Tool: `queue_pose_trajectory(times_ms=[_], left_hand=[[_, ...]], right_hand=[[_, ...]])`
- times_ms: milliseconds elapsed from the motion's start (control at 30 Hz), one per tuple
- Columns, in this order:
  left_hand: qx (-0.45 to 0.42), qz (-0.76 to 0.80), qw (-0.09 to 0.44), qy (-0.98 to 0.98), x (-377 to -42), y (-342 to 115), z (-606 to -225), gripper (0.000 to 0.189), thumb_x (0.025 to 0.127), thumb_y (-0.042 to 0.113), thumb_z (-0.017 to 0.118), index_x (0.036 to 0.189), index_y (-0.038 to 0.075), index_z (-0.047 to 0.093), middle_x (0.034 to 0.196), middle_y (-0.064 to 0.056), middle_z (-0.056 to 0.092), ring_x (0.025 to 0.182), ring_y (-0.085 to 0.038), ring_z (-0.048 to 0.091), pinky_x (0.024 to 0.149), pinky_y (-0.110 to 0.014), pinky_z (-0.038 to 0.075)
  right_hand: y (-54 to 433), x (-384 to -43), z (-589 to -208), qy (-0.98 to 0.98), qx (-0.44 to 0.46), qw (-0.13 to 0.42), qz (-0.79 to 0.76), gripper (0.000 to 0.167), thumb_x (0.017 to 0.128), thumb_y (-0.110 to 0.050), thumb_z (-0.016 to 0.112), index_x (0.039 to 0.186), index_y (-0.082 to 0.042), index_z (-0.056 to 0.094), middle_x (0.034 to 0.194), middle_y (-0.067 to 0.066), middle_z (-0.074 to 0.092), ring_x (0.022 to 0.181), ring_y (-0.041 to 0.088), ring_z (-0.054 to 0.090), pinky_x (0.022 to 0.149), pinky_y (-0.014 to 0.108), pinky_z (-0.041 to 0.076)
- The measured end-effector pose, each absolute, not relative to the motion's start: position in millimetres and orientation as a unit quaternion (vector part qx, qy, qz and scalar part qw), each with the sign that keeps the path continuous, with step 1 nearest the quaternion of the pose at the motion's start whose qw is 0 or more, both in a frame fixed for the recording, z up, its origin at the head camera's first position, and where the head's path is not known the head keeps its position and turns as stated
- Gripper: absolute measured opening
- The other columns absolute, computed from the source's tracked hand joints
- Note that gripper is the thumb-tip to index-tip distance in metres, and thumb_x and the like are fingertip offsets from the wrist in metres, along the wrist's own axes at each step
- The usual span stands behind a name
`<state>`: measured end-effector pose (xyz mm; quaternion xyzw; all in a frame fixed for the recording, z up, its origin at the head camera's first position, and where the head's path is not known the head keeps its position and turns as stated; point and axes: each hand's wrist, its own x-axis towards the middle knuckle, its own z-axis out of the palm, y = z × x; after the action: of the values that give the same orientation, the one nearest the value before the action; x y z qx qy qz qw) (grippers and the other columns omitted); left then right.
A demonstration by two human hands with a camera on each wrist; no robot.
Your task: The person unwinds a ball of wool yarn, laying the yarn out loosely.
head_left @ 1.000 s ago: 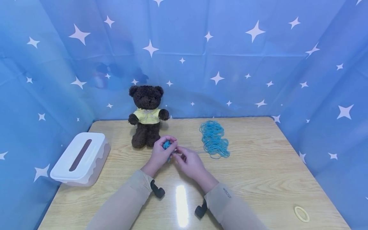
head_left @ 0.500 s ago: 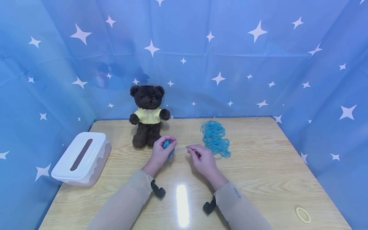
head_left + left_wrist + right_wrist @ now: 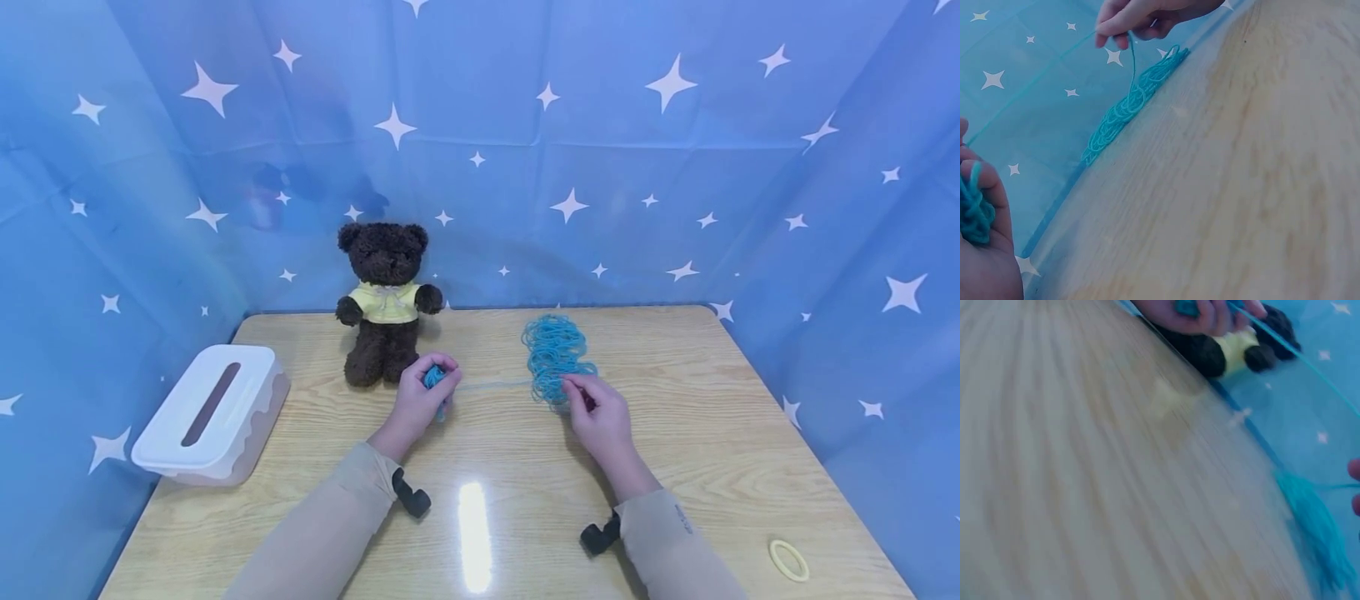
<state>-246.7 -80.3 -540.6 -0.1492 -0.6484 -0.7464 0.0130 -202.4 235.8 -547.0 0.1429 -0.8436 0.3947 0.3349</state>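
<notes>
In the head view, a blue curtain with white stars point(image 3: 465, 75) is filling the upper part and both sides, and below it the wooden table point(image 3: 675, 450) is spreading down to the bottom edge. At the left, a box with a white slotted lid point(image 3: 232, 417) is resting near the table's side. At the upper centre-left, a dark brown teddy bear in a yellow top point(image 3: 385, 304) is facing you. At the upper centre-right, the loose pile of turquoise yarn point(image 3: 555, 350) is lying on the table, and your right hand point(image 3: 600, 417) is covering a part of its lower edge. Your left hand point(image 3: 418, 400), at the centre, is curling its fingers and thumb around a small turquoise bundle point(image 3: 432, 377), just in front of the bear. At the lower right, a pale yellow ring point(image 3: 788, 561) is lying flat. The thinnest thing, a single yarn strand point(image 3: 495, 385), is running straight between your two hands, and your right thumb and fingertips are pinching it. In the left wrist view, a length of it is hanging from these fingertips down to the pile.
</notes>
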Motion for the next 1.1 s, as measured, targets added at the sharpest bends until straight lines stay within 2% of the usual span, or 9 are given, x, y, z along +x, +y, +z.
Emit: queue_pose_trajectory(times_ms=[133,267,433,633,767,900,1000,1033,1100], left_hand=[[-0.139,-0.750,0.018,-0.647,-247,-81,-541,0.018,0.106,0.010,0.072,0.113,-0.005,0.066,0.077,0.003,0.063,0.055,-0.011,0.056,0.048,-0.023,0.048],[-0.132,-0.749,0.019,-0.649,-246,-81,-540,0.016,0.107,0.010,0.072,0.113,-0.004,0.066,0.075,0.003,0.062,0.055,-0.010,0.055,0.048,-0.022,0.047],[-0.128,-0.752,0.019,-0.646,-245,-81,-541,0.014,0.107,0.008,0.072,0.111,-0.004,0.065,0.079,0.003,0.064,0.056,-0.011,0.056,0.048,-0.021,0.046],[-0.134,-0.754,0.015,-0.643,-245,-81,-541,0.014,0.106,0.007,0.071,0.111,-0.004,0.065,0.079,0.003,0.063,0.058,-0.010,0.057,0.048,-0.021,0.047],[-0.137,-0.753,0.013,-0.644,-245,-81,-542,0.014,0.107,0.008,0.070,0.112,-0.004,0.066,0.080,0.003,0.063,0.059,-0.010,0.058,0.049,-0.021,0.047],[-0.139,-0.750,0.016,-0.647,-246,-81,-543,0.014,0.107,0.009,0.070,0.112,-0.003,0.066,0.079,0.002,0.064,0.058,-0.010,0.058,0.048,-0.022,0.048],[-0.142,-0.750,0.017,-0.646,-247,-80,-543,0.014,0.107,0.010,0.071,0.111,-0.002,0.066,0.077,0.001,0.064,0.058,-0.010,0.058,0.048,-0.022,0.049],[-0.143,-0.750,0.017,-0.645,-248,-80,-544,0.013,0.107,0.011,0.071,0.111,-0.001,0.066,0.076,0.001,0.064,0.058,-0.010,0.059,0.048,-0.022,0.049],[-0.145,-0.749,0.018,-0.646,-248,-80,-545,0.013,0.107,0.011,0.072,0.110,0.000,0.067,0.075,0.001,0.065,0.058,-0.010,0.060,0.048,-0.022,0.050]], right_hand=[[259,-197,-545,-0.865,0.116,0.312,0.376,0.013,0.099,0.000,0.079,0.110,-0.003,0.085,0.101,0.013,0.080,0.075,0.002,0.058,0.063,0.008,0.046],[279,-190,-545,-0.901,0.059,0.267,0.337,0.012,0.103,-0.007,0.077,0.112,-0.005,0.086,0.109,0.015,0.079,0.077,0.010,0.062,0.065,0.013,0.048],[293,-185,-545,-0.931,0.003,0.219,0.290,0.013,0.104,-0.013,0.077,0.111,-0.006,0.086,0.104,0.014,0.081,0.084,0.026,0.071,0.070,0.030,0.054],[295,-183,-540,-0.946,-0.004,0.162,0.280,0.017,0.104,-0.016,0.078,0.117,-0.006,0.083,0.101,0.012,0.080,0.083,0.022,0.070,0.071,0.031,0.055],[291,-182,-537,-0.942,-0.009,0.159,0.296,0.025,0.103,-0.005,0.072,0.128,-0.004,0.078,0.114,0.018,0.076,0.091,0.028,0.073,0.077,0.036,0.057],[274,-182,-532,-0.921,-0.017,0.207,0.331,0.035,0.096,0.006,0.062,0.128,-0.001,0.074,0.121,0.021,0.070,0.095,0.032,0.068,0.080,0.037,0.054],[247,-183,-529,-0.904,0.031,0.236,0.355,0.029,0.095,0.005,0.065,0.121,-0.001,0.076,0.118,0.017,0.073,0.091,0.027,0.065,0.078,0.032,0.055],[236,-183,-528,-0.901,0.058,0.233,0.362,0.026,0.096,0.003,0.068,0.119,-0.001,0.077,0.117,0.016,0.074,0.090,0.024,0.066,0.078,0.030,0.056],[211,-182,-526,-0.898,0.119,0.195,0.375,0.023,0.100,-0.003,0.072,0.122,-0.002,0.078,0.117,0.014,0.076,0.088,0.019,0.068,0.077,0.026,0.060]])
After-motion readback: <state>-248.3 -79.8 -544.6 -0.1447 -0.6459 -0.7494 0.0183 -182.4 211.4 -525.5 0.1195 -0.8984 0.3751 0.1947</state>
